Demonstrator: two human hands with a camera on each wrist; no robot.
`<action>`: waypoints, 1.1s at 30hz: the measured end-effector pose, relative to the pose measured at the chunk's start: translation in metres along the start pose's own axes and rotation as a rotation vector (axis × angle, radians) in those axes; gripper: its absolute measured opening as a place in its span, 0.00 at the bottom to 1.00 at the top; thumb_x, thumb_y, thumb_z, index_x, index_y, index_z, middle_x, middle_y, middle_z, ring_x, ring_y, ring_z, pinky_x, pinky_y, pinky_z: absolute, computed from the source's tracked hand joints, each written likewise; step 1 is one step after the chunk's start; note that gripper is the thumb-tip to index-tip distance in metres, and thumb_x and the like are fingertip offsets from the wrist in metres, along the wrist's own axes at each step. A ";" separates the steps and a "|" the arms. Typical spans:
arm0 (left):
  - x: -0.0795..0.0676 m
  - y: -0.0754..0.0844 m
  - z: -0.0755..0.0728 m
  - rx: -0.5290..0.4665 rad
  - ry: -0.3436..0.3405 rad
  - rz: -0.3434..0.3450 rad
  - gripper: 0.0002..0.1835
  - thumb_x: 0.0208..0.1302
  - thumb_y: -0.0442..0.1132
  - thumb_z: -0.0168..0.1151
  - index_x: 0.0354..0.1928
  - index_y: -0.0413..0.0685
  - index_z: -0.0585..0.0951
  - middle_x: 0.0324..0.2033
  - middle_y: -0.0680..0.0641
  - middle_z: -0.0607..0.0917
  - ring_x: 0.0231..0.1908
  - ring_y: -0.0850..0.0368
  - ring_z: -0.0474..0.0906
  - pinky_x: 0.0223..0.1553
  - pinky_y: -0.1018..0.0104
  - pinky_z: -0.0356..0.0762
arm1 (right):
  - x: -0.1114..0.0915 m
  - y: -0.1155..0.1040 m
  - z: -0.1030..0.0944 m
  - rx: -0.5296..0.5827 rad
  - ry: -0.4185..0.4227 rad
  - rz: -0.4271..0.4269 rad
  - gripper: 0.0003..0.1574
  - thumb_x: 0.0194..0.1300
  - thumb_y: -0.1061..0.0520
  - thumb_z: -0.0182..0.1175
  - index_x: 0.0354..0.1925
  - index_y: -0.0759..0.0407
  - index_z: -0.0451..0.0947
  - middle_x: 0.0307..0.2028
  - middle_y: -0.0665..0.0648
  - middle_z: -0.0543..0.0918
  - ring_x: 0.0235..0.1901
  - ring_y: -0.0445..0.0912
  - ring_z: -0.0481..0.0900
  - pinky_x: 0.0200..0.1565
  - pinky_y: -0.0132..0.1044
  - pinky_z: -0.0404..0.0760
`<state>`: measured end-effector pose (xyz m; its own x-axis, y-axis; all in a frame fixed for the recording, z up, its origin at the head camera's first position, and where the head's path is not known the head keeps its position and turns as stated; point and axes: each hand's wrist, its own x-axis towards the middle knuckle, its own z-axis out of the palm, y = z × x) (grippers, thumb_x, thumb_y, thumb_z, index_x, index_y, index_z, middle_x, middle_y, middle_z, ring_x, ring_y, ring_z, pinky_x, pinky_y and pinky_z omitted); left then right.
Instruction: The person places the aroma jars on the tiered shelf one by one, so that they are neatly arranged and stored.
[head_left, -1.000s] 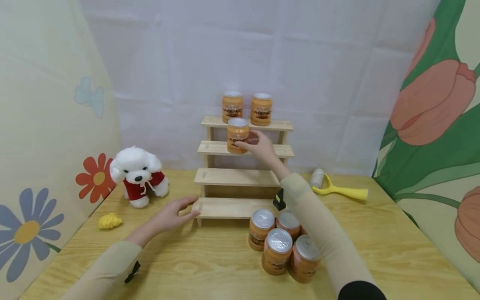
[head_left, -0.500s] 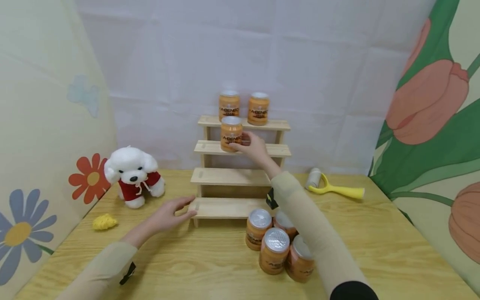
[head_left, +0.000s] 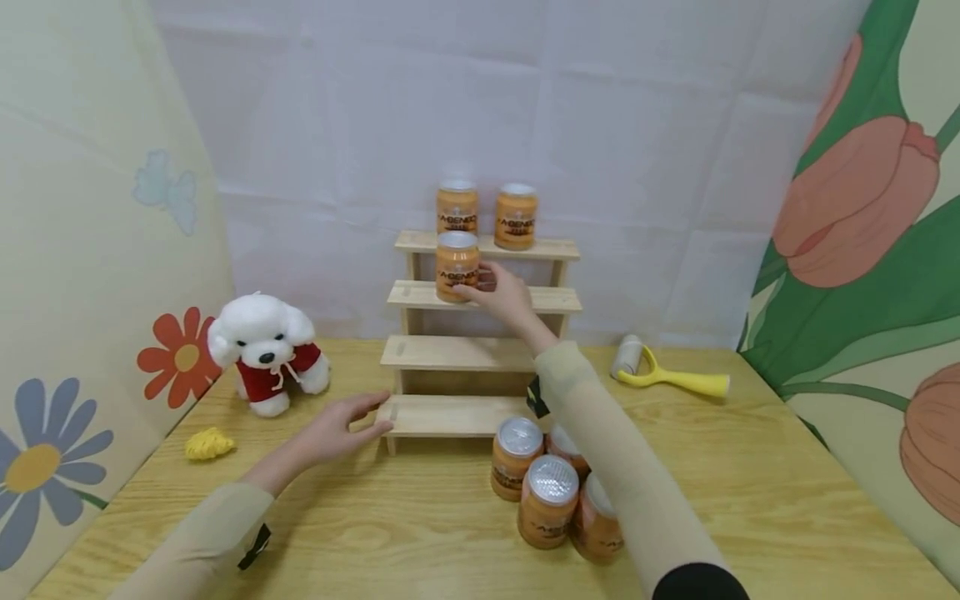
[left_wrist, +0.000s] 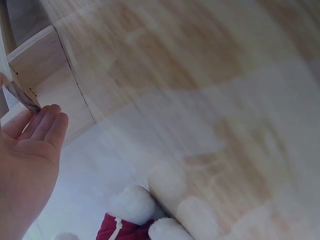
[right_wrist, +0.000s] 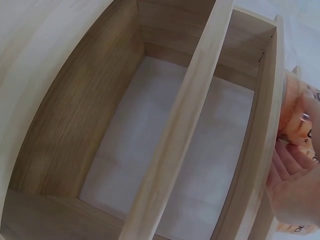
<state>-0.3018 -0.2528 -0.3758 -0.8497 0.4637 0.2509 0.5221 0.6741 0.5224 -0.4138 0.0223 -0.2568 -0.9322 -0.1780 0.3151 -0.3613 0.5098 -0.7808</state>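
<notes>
My right hand [head_left: 504, 296] grips an orange can [head_left: 456, 271] by its right side, thumb in front, upright at the left part of the stepped wooden rack's [head_left: 461, 354] second tier from the top. In the right wrist view that can [right_wrist: 295, 112] shows only partly, at the right edge beside the rack. My left hand [head_left: 341, 429] holds the left end of the lowest tier between thumb and fingers; in the left wrist view the fingertips [left_wrist: 52, 111] meet the plank's edge. On the top tier stand two matching cans, a left can [head_left: 457, 208] and a right can [head_left: 516, 218].
Several more orange cans [head_left: 548, 508] stand grouped before the rack's right side, partly under my right forearm. A white toy dog [head_left: 268, 358] in red and a yellow yarn bundle [head_left: 210, 444] are left. A yellow-handled tool [head_left: 678, 382] with a pale roll [head_left: 627, 357] lies right.
The view has shifted slightly. My right hand has moved the can a little left along the second tier. My left hand keeps its place at the lowest tier's end.
</notes>
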 end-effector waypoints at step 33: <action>-0.001 0.000 0.000 0.012 0.006 -0.017 0.32 0.67 0.50 0.56 0.65 0.33 0.67 0.61 0.32 0.71 0.57 0.35 0.71 0.57 0.44 0.72 | -0.019 0.007 -0.029 -0.124 -0.220 -0.118 0.33 0.66 0.50 0.59 0.65 0.61 0.65 0.56 0.61 0.78 0.56 0.51 0.76 0.60 0.39 0.74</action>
<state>-0.3005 -0.2532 -0.3762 -0.8587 0.4489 0.2471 0.5087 0.6885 0.5170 -0.3977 0.0533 -0.2531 -0.8709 -0.4138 0.2650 -0.4751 0.5713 -0.6693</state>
